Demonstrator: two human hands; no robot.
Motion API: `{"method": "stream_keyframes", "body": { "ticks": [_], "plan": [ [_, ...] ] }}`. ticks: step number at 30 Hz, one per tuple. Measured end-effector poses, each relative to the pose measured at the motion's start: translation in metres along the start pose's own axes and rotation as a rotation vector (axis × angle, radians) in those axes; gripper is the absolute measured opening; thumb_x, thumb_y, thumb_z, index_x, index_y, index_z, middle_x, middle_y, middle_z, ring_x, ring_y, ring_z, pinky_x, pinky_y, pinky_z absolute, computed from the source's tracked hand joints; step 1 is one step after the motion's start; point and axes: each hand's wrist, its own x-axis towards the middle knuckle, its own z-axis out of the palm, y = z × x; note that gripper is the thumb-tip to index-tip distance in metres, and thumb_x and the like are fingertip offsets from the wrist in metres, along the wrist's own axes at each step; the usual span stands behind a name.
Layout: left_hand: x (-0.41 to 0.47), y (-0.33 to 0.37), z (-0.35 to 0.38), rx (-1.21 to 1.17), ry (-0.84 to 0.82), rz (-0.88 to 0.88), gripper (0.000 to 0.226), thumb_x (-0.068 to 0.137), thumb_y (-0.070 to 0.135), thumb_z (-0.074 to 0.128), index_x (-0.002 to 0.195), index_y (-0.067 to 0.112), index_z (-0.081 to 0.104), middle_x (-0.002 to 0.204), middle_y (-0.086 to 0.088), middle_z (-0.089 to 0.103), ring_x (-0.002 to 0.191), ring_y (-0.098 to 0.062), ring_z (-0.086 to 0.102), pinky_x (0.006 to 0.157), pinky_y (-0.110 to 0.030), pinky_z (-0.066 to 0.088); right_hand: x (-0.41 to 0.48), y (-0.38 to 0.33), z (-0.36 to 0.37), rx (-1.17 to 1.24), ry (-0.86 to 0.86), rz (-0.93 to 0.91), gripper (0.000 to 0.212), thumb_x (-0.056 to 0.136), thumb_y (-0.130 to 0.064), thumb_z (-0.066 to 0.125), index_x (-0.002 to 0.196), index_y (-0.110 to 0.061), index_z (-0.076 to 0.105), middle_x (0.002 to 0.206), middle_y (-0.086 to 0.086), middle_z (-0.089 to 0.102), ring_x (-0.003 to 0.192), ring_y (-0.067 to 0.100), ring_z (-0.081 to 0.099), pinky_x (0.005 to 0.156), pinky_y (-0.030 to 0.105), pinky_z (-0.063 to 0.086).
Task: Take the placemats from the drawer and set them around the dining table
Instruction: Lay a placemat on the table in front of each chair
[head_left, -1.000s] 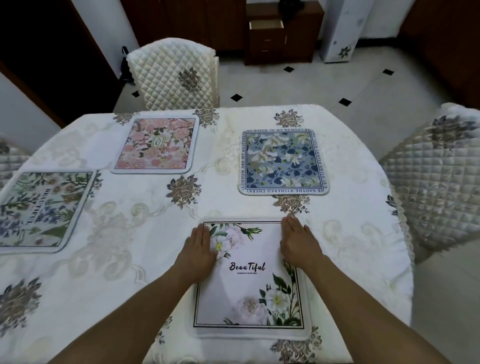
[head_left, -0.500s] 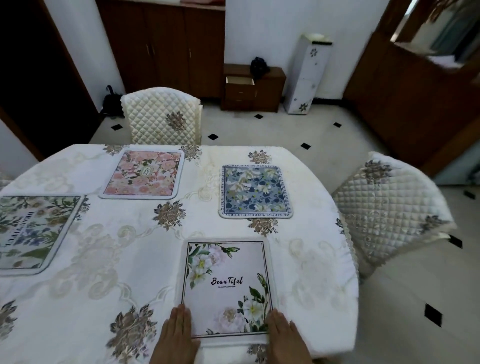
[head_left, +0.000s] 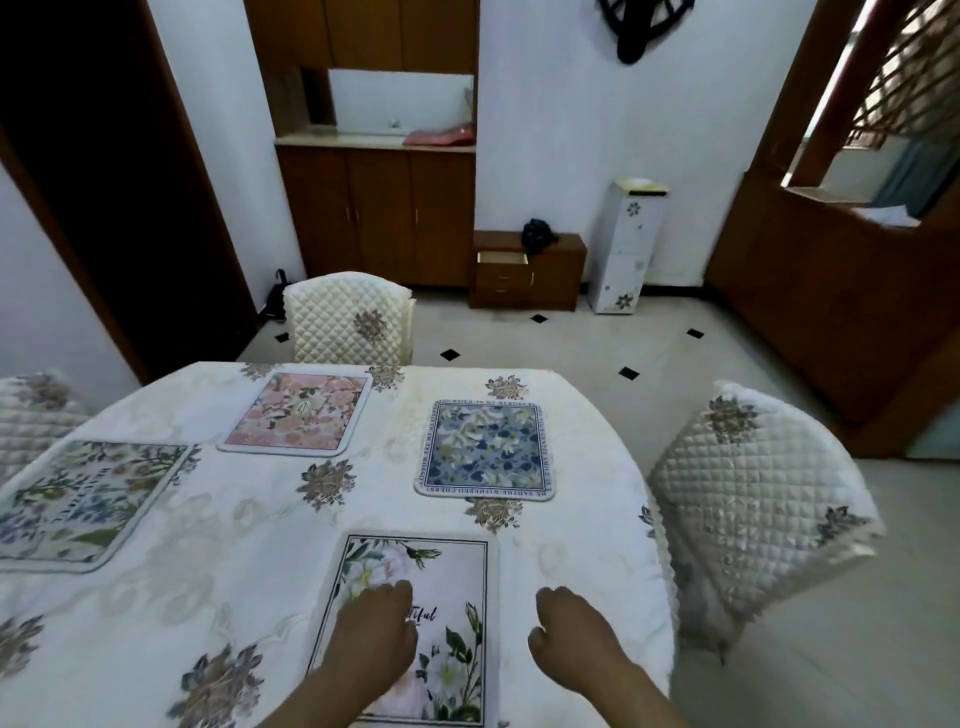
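Placemat, white w/ flower print & black border (head_left: 457, 566), lies flat at the near edge of the table (head_left: 234, 571), right in front of the person. Left hand (head_left: 375, 636) is over its left half, fingers loosely bent, knuckles up, gripping nothing; can't tell if the tips actually touch the mat. Right hand (head_left: 574, 631) is just beside the mat's right edge, over the cloth, fingers loosely curled in, thumb tucked near them, also w/ nothing in it.

Further in, right of centre: blue placemat (head_left: 485, 449) w/ lettering round its rim, flat, apart from the white one. Left of that & a bit further: pink placemat (head_left: 298, 414), near the far edge. At far left: green placemat (head_left: 85, 499), flat, partly cut off by the frame edge.

Quilted chair (head_left: 753, 493) stands at the table's right side, another chair (head_left: 345, 322) at the far side behind the pink mat.

Across the floor, vs. the back wall: small wooden chest (head_left: 556, 280) w/ its top drawer (head_left: 503, 258) pulled open, black bag (head_left: 537, 234) on top. Tall brown cupboard (head_left: 379, 218) to its left.
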Motion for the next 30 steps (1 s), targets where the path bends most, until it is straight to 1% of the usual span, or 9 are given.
{"method": "stream_keyframes", "body": {
  "ticks": [2,4,9,12,17,21,24,26,30],
  "plan": [
    [0.005,0.032,-0.009,-0.01,0.027,-0.028,0.012,0.082,0.032,0.053,0.083,0.02,0.049,0.072,0.002,0.046,0.066,-0.02,0.041,0.058,-0.034,0.032,-0.005,0.024,-0.023,-0.032,0.064,-0.067,0.015,0.085,-0.032,0.042,0.086,-0.019,0.036,0.083,0.001,0.035,0.08,0.026,0.042,0.067,0.035,0.032],
    [0.009,0.06,-0.014,0.013,0.057,-0.043,0.015,0.084,0.033,0.052,0.087,0.018,0.053,0.077,0.0,0.051,0.07,-0.018,0.038,0.059,-0.034,0.031,-0.012,0.047,-0.046,-0.059,0.1,-0.121,0.015,0.086,-0.031,0.043,0.085,-0.019,0.035,0.078,-0.002,0.032,0.077,0.024,0.038,0.066,0.035,0.032],
    [0.007,0.117,-0.029,0.024,0.08,-0.081,0.022,0.087,0.038,0.05,0.095,0.018,0.055,0.095,-0.002,0.062,0.087,-0.023,0.056,0.064,-0.033,0.035,-0.032,0.091,-0.087,-0.092,0.157,-0.177,0.015,0.088,-0.03,0.044,0.086,-0.018,0.034,0.077,-0.001,0.031,0.077,0.025,0.037,0.066,0.033,0.029],
    [0.002,0.14,-0.036,0.067,0.062,-0.067,0.026,0.088,0.041,0.047,0.1,0.019,0.054,0.1,-0.001,0.061,0.097,-0.023,0.056,0.072,-0.035,0.04,-0.04,0.107,-0.097,-0.103,0.169,-0.197,0.015,0.088,-0.03,0.043,0.086,-0.018,0.034,0.074,-0.003,0.028,0.077,0.026,0.037,0.067,0.033,0.028],
    [0.001,0.164,-0.041,0.164,0.05,-0.008,0.029,0.089,0.042,0.045,0.105,0.018,0.053,0.102,-0.003,0.06,0.1,-0.026,0.054,0.073,-0.036,0.033,-0.053,0.121,-0.101,-0.143,0.175,-0.185,0.015,0.089,-0.029,0.042,0.085,-0.017,0.032,0.07,-0.005,0.022,0.081,0.029,0.043,0.067,0.033,0.027],
    [0.009,0.185,-0.03,0.126,0.06,0.084,0.03,0.089,0.043,0.048,0.104,0.018,0.055,0.099,-0.004,0.061,0.095,-0.027,0.056,0.074,-0.039,0.037,-0.069,0.143,-0.103,-0.139,0.172,-0.092,0.014,0.086,-0.027,0.043,0.085,-0.017,0.034,0.076,0.001,0.035,0.085,0.032,0.05,0.066,0.034,0.03],
    [0.02,0.213,-0.02,0.078,0.073,0.139,0.027,0.089,0.042,0.051,0.101,0.019,0.056,0.095,-0.002,0.062,0.091,-0.027,0.057,0.069,-0.036,0.03,-0.083,0.174,-0.112,-0.079,0.178,0.002,0.017,0.084,-0.028,0.046,0.092,-0.014,0.049,0.098,0.01,0.059,0.095,0.032,0.06,0.07,0.035,0.044],
    [0.025,0.238,-0.011,0.062,0.049,0.177,0.027,0.089,0.042,0.051,0.102,0.019,0.056,0.094,-0.002,0.062,0.09,-0.026,0.057,0.069,-0.036,0.03,-0.094,0.2,-0.118,-0.01,0.168,0.073,0.016,0.084,-0.027,0.05,0.096,-0.017,0.054,0.107,0.01,0.062,0.099,0.03,0.061,0.073,0.033,0.045],
    [0.043,0.295,-0.005,0.099,-0.013,0.245,0.028,0.088,0.045,0.049,0.102,0.021,0.054,0.096,-0.001,0.061,0.093,-0.026,0.057,0.069,-0.037,0.031,-0.105,0.256,-0.128,0.081,0.183,0.143,0.015,0.084,-0.029,0.051,0.096,-0.02,0.056,0.106,0.007,0.064,0.093,0.026,0.062,0.07,0.03,0.045]
  ]
}}
